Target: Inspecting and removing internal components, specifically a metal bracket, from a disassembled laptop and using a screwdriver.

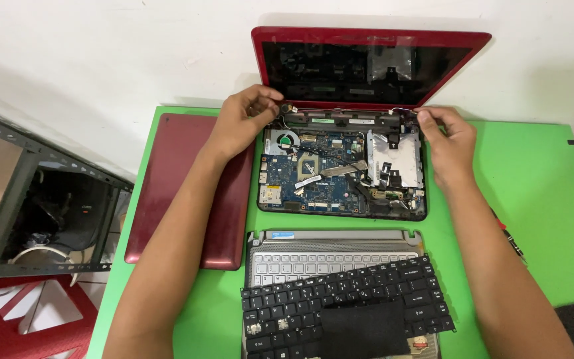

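An opened red laptop stands at the far side of the green table (533, 199). Its screen (367, 66) is upright against the wall, and its base (340, 173) lies bare with a blue circuit board, a fan and a silver metal bracket showing. My left hand (244, 119) rests at the base's far left corner by the hinge, fingers curled on a small part there. My right hand (450, 143) is at the far right corner, fingertips pinching thin wires near the hinge.
A silver palm-rest cover (333, 256) lies near me with a loose black keyboard (347, 309) on top. A dark red panel (181, 193) lies under my left forearm. A metal shelf frame (41, 199) and red stool (28, 319) stand to the left. A pen-like tool (509, 236) lies by my right forearm.
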